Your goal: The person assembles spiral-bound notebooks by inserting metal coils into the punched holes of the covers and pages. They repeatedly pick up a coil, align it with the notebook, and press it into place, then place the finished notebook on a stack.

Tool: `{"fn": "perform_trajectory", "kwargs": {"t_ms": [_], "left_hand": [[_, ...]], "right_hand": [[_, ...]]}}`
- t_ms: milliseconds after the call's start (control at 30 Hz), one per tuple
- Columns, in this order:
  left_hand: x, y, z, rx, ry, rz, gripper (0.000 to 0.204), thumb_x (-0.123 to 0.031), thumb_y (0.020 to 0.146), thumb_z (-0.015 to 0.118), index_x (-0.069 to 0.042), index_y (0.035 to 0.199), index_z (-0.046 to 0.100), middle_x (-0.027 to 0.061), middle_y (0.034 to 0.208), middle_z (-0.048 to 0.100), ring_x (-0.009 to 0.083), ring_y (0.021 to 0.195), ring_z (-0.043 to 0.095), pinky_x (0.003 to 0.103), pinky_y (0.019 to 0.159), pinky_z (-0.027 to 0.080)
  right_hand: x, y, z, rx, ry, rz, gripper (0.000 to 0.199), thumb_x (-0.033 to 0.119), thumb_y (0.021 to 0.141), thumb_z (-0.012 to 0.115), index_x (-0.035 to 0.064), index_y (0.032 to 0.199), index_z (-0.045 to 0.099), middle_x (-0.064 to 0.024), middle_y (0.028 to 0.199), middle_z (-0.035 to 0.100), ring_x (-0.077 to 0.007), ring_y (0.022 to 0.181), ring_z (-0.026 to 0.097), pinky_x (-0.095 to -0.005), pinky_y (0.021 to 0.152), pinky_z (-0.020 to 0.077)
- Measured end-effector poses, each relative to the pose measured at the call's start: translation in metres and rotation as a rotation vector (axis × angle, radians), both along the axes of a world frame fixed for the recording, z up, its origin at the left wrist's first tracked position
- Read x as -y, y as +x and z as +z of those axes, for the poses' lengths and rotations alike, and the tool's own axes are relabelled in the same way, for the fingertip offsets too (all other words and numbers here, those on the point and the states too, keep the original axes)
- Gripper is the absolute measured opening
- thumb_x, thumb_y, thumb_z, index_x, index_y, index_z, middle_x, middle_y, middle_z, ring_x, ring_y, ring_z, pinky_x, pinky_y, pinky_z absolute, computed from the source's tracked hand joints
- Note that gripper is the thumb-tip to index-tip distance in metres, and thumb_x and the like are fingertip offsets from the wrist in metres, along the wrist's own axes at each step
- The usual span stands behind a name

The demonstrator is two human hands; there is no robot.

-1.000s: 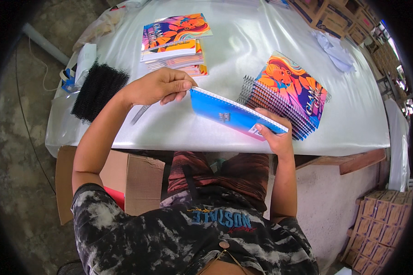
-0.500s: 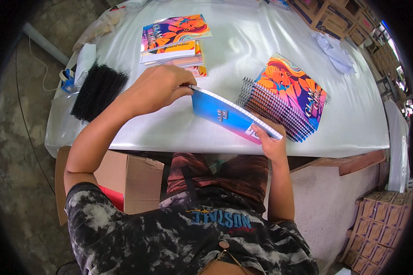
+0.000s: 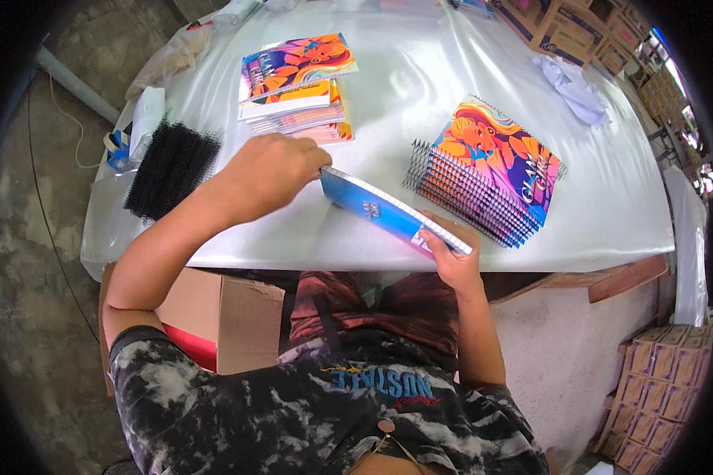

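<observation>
Blue covers one notebook (image 3: 376,207) the right grip (image 3: 458,265) clamps, hold of left grip (image 3: 277,170) unclear, near two notebook stacks (image 3: 297,67) (image 3: 495,158), one coil pile (image 3: 172,172).

glossy paper notebook (image 3: 374,212), shiny plastic sheeting (image 3: 610,206)

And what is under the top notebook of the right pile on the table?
More notebooks, stacked, with dark spiral bindings showing along the near-left side. The top notebook hides their front covers.
</observation>
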State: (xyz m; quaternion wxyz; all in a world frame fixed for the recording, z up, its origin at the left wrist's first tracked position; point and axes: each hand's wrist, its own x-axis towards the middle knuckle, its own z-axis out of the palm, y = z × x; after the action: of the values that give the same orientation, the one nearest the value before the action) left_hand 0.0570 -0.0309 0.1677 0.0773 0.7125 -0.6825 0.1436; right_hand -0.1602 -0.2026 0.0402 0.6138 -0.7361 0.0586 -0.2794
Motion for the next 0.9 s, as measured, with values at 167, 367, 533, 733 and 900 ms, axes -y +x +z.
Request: {"fn": "perform_trajectory", "kwargs": {"t_ms": [167,367,533,733,900], "left_hand": [[0.004,-0.005,0.001,-0.001,-0.017,0.041,0.027,-0.014,0.066,0.070,-0.008,0.084,0.053,0.0065,0.084,0.057,0.0267,0.077,0.057,0.040,0.069,0.044],[0.002,-0.009,0.009,0.060,0.007,0.011,0.031,-0.015,0.065,0.071,-0.007,0.091,0.055,0.0093,0.092,0.058,0.0286,0.084,0.057,0.037,0.079,0.044],[-0.003,-0.006,0.001,0.151,-0.024,0.021,0.030,-0.012,0.063,0.071,-0.006,0.088,0.055,0.0092,0.090,0.058,0.0274,0.087,0.056,0.038,0.077,0.044],[-0.001,-0.009,0.003,-0.007,-0.099,-0.046,0.028,-0.010,0.064,0.072,-0.006,0.084,0.054,0.0088,0.083,0.057,0.0265,0.084,0.056,0.037,0.076,0.044],[-0.004,-0.005,0.001,0.038,0.003,0.073,0.056,-0.030,0.066,0.071,-0.006,0.112,0.050,0.0156,0.120,0.047,0.0329,0.114,0.043,0.044,0.096,0.032]], "right_hand": [[-0.001,0.008,-0.001,0.141,-0.254,-0.032,0.034,-0.006,0.073,0.057,-0.0021,0.107,0.061,-0.0164,0.105,0.063,-0.0245,0.097,0.063,-0.0291,0.084,0.0477],[-0.009,0.008,-0.001,0.164,-0.254,-0.047,0.027,-0.005,0.078,0.055,-0.0048,0.105,0.061,-0.0170,0.103,0.064,-0.0242,0.094,0.063,-0.0303,0.083,0.0481],[-0.009,0.008,0.000,0.150,-0.262,-0.062,0.023,-0.003,0.081,0.056,-0.0067,0.103,0.061,-0.0174,0.102,0.064,-0.0234,0.091,0.064,-0.0301,0.081,0.0487],[-0.011,0.010,-0.001,0.147,-0.236,-0.051,0.024,-0.003,0.080,0.056,-0.0065,0.103,0.061,-0.0176,0.101,0.064,-0.0236,0.090,0.064,-0.0298,0.080,0.0491],[-0.015,0.010,-0.003,0.186,-0.238,-0.051,0.024,-0.003,0.079,0.056,-0.0064,0.102,0.062,-0.0187,0.100,0.064,-0.0246,0.091,0.064,-0.0301,0.080,0.0489]]}}
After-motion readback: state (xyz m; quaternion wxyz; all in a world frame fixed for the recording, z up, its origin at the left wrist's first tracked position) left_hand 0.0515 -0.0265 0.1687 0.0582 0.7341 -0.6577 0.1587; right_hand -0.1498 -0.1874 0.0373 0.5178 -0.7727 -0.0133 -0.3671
